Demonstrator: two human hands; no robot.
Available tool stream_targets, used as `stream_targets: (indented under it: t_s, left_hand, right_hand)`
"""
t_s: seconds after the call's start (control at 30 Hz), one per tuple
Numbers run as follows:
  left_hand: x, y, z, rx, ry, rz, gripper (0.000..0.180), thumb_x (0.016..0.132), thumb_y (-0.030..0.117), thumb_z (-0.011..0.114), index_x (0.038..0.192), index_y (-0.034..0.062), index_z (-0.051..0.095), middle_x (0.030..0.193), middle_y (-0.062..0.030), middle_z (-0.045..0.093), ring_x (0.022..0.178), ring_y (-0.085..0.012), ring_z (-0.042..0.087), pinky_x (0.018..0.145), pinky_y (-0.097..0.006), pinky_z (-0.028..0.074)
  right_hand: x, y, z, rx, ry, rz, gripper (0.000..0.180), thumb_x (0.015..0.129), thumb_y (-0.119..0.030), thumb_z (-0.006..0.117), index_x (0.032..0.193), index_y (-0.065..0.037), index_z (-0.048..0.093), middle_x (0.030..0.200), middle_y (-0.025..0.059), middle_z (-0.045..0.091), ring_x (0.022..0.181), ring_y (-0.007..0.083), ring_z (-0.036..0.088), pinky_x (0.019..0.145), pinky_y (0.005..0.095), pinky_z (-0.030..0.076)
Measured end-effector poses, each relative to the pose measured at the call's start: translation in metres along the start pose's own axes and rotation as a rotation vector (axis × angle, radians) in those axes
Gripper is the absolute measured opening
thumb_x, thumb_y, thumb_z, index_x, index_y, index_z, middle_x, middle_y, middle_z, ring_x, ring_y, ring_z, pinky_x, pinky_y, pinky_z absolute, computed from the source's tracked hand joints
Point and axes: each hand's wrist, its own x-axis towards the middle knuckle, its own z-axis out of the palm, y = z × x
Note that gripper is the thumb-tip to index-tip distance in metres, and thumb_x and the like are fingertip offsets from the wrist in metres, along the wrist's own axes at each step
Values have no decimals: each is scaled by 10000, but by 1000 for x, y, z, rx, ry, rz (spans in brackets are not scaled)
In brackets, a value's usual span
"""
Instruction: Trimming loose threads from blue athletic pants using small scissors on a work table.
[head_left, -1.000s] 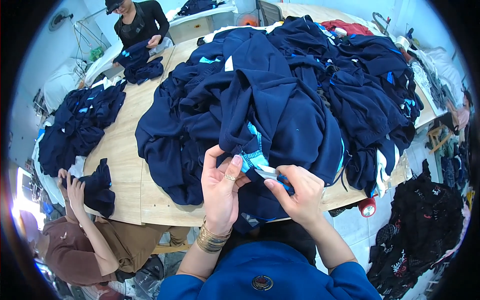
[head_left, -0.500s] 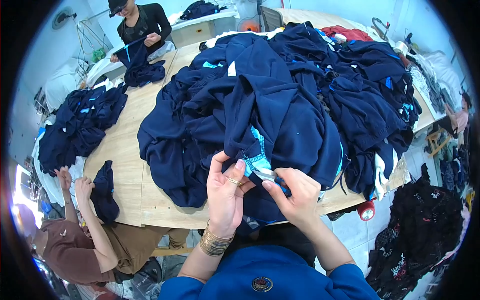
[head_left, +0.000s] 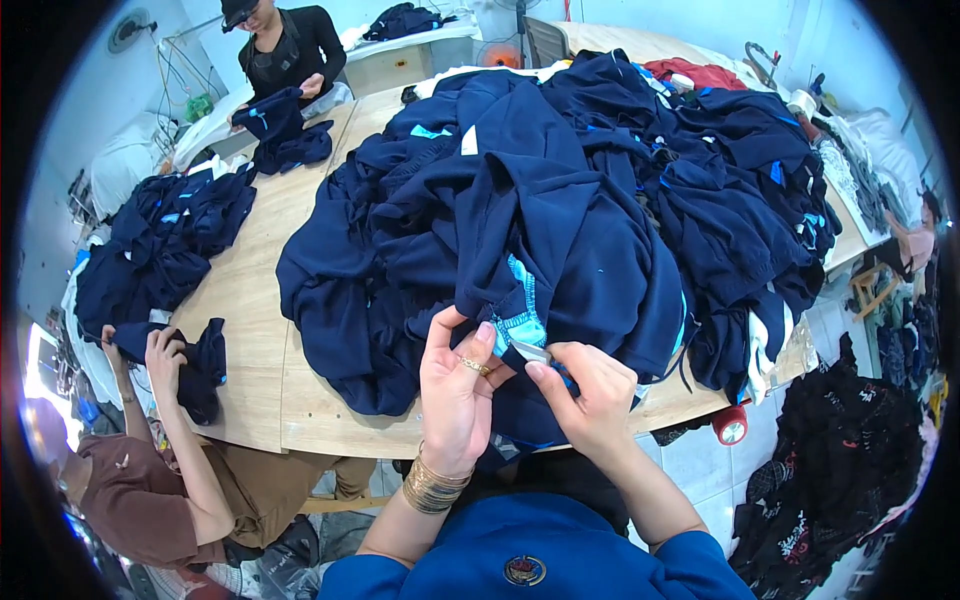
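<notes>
My left hand (head_left: 456, 392) pinches the edge of a navy garment (head_left: 487, 275) between thumb and fingers, beside a light blue seam (head_left: 520, 327) with overlock stitching. In my right hand (head_left: 592, 392) is a pair of thread snips (head_left: 531, 352), its pale metal blade pointing left, close to the pinched edge. A bit of blue shows under the right fingers, probably the handle. The blade tip lies against or just above the cloth; I cannot tell which. The rest of the garment spreads up over the pile in front of me.
A big heap of navy garments (head_left: 735, 230) covers the wooden table (head_left: 258, 330); a smaller pile (head_left: 165, 235) lies left. Co-workers handle navy pieces at the left (head_left: 140, 500) and far side (head_left: 290, 60). Black clothes (head_left: 830, 470) lie at lower right, below a red cylindrical object (head_left: 731, 426).
My hands keep nearly the same grip, the snips shifting only slightly at the seam. The co-worker on the left now holds up a navy piece; the far one has folded theirs inward.
</notes>
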Motion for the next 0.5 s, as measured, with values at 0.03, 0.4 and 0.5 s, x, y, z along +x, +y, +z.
stream_targets:
  t_s: [0.03, 0.4, 0.5]
  left_hand:
    - [-1, 1, 0, -1, 0, 4, 255, 895, 116, 543, 1130, 86, 448, 915, -49, 642, 838, -117, 614, 726, -287, 509]
    - [-3, 1, -6, 104, -33, 17, 157, 869, 67, 571, 1015, 36, 522, 900, -32, 606, 814, -75, 579, 732, -218, 468]
    - [-5, 2, -34, 432, -24, 197, 168, 819, 1, 610, 959, 21, 519, 827, -2, 562, 738, -42, 514, 661, -173, 417]
  right_hand:
    - [0, 0, 1, 5, 7, -1, 205, 759, -206, 692, 757, -21, 603, 626, 78, 574, 515, 199, 549, 471, 280, 409]
    - [-1, 11, -23, 228, 32, 240, 277, 743, -220, 714, 886, -31, 571, 642, 49, 560, 522, 115, 504, 501, 232, 401]
    - [5, 16, -43, 186, 12, 302, 171, 770, -128, 683, 833, -19, 568, 644, 53, 577, 570, 99, 532, 561, 228, 429]
